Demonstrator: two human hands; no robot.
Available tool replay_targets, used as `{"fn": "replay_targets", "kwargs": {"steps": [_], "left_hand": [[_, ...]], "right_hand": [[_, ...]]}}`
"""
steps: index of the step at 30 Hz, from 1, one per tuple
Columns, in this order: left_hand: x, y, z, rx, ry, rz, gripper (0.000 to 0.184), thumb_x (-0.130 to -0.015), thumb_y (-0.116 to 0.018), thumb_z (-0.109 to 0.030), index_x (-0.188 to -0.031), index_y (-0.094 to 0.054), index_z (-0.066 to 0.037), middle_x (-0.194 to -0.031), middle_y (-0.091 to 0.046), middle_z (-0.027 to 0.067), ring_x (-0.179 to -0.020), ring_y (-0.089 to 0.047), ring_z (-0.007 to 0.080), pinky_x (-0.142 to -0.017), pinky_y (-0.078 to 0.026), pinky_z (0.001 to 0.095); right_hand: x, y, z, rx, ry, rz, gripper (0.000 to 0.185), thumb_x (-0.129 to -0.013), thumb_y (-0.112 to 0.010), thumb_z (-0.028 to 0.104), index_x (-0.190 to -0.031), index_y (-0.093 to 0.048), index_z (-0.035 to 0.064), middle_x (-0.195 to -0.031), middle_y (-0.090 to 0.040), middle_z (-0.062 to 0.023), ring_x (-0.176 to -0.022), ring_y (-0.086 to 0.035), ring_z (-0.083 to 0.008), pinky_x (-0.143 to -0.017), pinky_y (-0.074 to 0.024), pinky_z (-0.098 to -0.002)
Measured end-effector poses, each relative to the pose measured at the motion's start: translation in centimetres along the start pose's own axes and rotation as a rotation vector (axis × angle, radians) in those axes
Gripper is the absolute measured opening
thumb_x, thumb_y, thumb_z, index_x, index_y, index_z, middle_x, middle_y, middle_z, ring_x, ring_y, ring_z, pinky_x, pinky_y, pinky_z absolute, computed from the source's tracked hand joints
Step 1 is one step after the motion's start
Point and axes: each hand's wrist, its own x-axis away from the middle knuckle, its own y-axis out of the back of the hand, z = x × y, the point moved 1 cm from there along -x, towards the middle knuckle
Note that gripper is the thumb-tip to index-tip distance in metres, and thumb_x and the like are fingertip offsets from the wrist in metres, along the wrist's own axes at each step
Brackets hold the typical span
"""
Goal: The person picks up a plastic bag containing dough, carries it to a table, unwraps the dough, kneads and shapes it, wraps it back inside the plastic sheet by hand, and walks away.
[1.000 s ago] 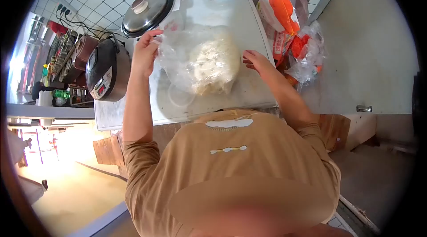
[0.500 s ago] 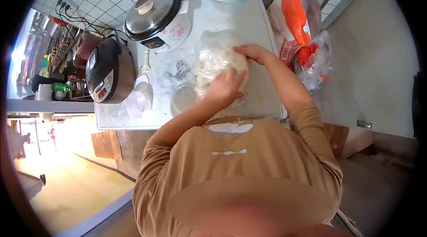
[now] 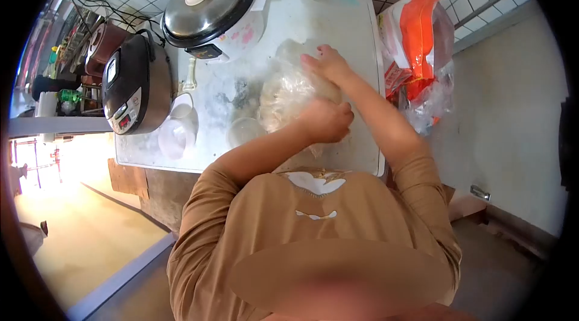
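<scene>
A clear plastic bag [image 3: 288, 89] filled with pale, lumpy food lies on the white table [image 3: 356, 25]. What the food is, I cannot make out through the shiny film. My left hand [image 3: 327, 119] is closed at the bag's near right side, fingers curled in against the plastic. At the far right edge of the bag is my right hand [image 3: 329, 65], its fingers apart and the tips over the film. A translucent round tub [image 3: 244, 133] stands just left of the bag, partly behind my left forearm.
A white flowered cooker [image 3: 238, 40] with a metal lid and a dark rice cooker [image 3: 139, 89] stand at the left. Near them are a white-handled utensil [image 3: 190, 74] and a clear container [image 3: 175, 137]. Orange and white plastic bags [image 3: 416, 37] sit right of the table.
My right hand has lifted a little away from the bag's side and spread its fingers. My left hand has moved right and curled closed. The view has shifted slightly.
</scene>
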Motion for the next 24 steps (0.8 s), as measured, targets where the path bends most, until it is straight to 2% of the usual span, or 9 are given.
{"fn": "replay_targets", "kwargs": {"steps": [1, 4, 7, 10, 13, 16, 18, 21, 24], "left_hand": [[0.0, -0.5, 0.0, -0.003, -0.009, -0.052, 0.010, -0.067, -0.061, -0.018, -0.072, -0.058, -0.009, -0.077, -0.053, 0.0061, -0.058, -0.057, 0.0226, -0.052, -0.047, 0.0367], [0.3, -1.3, 0.0, -0.003, -0.065, -0.167, 0.011, -0.067, -0.060, -0.017, -0.073, -0.060, -0.007, -0.079, -0.054, 0.0064, -0.060, -0.058, 0.0218, -0.054, -0.048, 0.0358], [0.6, -0.8, 0.0, 0.001, -0.153, -0.230, 0.013, -0.067, -0.059, -0.015, -0.075, -0.062, -0.005, -0.081, -0.055, 0.0076, -0.064, -0.058, 0.0216, -0.057, -0.048, 0.0345], [0.5, -1.4, 0.2, -0.021, -0.203, -0.278, 0.015, -0.066, -0.058, -0.014, -0.076, -0.063, -0.004, -0.082, -0.054, 0.0090, -0.069, -0.057, 0.0219, -0.061, -0.048, 0.0332], [0.4, -1.9, 0.2, -0.007, -0.198, -0.238, 0.017, -0.065, -0.057, -0.015, -0.076, -0.063, -0.004, -0.083, -0.054, 0.0099, -0.071, -0.057, 0.0222, -0.062, -0.047, 0.0323], [0.3, -1.9, 0.7, 0.011, -0.203, -0.235, 0.017, -0.065, -0.057, -0.017, -0.076, -0.061, -0.005, -0.083, -0.053, 0.0096, -0.069, -0.056, 0.0216, -0.061, -0.047, 0.0321], [0.1, -1.5, 1.1, 0.041, -0.198, -0.267, 0.015, -0.065, -0.058, -0.017, -0.075, -0.059, -0.006, -0.081, -0.052, 0.0086, -0.067, -0.056, 0.0210, -0.060, -0.046, 0.0321], [-0.4, -1.0, 1.6, 0.153, -0.117, -0.149, 0.014, -0.065, -0.059, -0.019, -0.072, -0.054, -0.008, -0.078, -0.050, 0.0072, -0.064, -0.055, 0.0198, -0.057, -0.045, 0.0329], [-1.0, -0.7, 1.9, 0.183, -0.083, -0.256, 0.016, -0.065, -0.061, -0.021, -0.070, -0.051, -0.009, -0.076, -0.048, 0.0064, -0.059, -0.054, 0.0194, -0.053, -0.044, 0.0347]], "right_hand": [[0.1, -0.7, 1.0, 0.006, 0.089, -0.203, 0.070, -0.078, -0.057, 0.057, -0.115, -0.054, -0.0030, -0.105, -0.060, -0.0206, -0.099, -0.057, -0.0325, -0.089, -0.0406, -0.0392], [1.3, -0.7, 3.7, 0.274, 0.249, -0.172, 0.050, -0.085, -0.052, 0.046, -0.103, -0.059, -0.0006, -0.092, -0.063, -0.0182, -0.091, -0.057, -0.0325, -0.085, -0.0405, -0.0415], [2.0, 0.2, 5.0, 0.451, 0.508, -0.115, 0.038, -0.086, -0.052, 0.040, -0.087, -0.059, 0.0032, -0.080, -0.062, -0.0133, -0.082, -0.056, -0.0302, -0.076, -0.0412, -0.0414], [2.1, -0.4, 4.7, 0.430, 0.605, -0.199, 0.023, -0.082, -0.058, 0.030, -0.080, -0.055, 0.0075, -0.076, -0.059, -0.0097, -0.077, -0.054, -0.0286, -0.070, -0.0397, -0.0392], [1.9, -0.4, 4.7, 0.466, 0.602, -0.159, 0.021, -0.082, -0.059, 0.029, -0.082, -0.056, 0.0081, -0.077, -0.059, -0.0093, -0.078, -0.054, -0.0270, -0.069, -0.0398, -0.0392], [1.5, -0.8, 4.9, 0.516, 0.574, -0.095, 0.029, -0.087, -0.051, 0.033, -0.077, -0.058, 0.0064, -0.076, -0.060, -0.0096, -0.077, -0.055, -0.0272, -0.072, -0.0405, -0.0392], [1.1, -1.0, 4.7, 0.475, 0.583, -0.117, 0.029, -0.087, -0.051, 0.033, -0.078, -0.058, 0.0063, -0.077, -0.060, -0.0090, -0.078, -0.055, -0.0266, -0.072, -0.0404, -0.0389], [0.0, -0.9, 3.8, 0.458, 0.550, -0.108, 0.025, -0.086, -0.053, 0.030, -0.079, -0.058, 0.0068, -0.076, -0.058, -0.0076, -0.078, -0.054, -0.0264, -0.071, -0.0402, -0.0385], [-1.5, -0.7, 3.2, 0.456, 0.502, -0.093, 0.023, -0.084, -0.054, 0.028, -0.077, -0.059, 0.0063, -0.076, -0.058, -0.0092, -0.076, -0.055, -0.0285, -0.069, -0.0412, -0.0402]]}}
